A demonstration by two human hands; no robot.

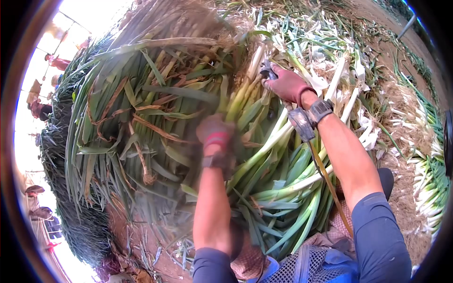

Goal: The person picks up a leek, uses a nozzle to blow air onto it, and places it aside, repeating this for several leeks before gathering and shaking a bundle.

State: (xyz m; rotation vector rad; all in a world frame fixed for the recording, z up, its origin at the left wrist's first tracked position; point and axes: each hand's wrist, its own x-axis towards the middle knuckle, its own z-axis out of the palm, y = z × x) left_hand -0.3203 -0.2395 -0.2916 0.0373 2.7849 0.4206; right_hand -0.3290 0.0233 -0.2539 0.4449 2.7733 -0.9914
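Observation:
Long green onions (264, 155) with white stems and green leaves lie in front of me. My left hand (215, 129), in a reddish glove and blurred by motion, is closed in a fist at the yellow-green stalks (238, 104) of a green onion. Farther forward, my right hand (289, 86), also gloved, is closed around a small dark nozzle-like tool (269, 70) near the white stem ends. A yellowish hose (330, 188) runs along my right forearm from a grey piece (302, 123) at the wrist.
A large heap of green onions with drying leaves (141, 104) fills the left. White stems and peeled scraps (325, 52) cover the back right. More green onions (427, 184) lie in a row at the far right. Leaf scraps litter the soil (165, 254). Other people (57, 62) are at far left.

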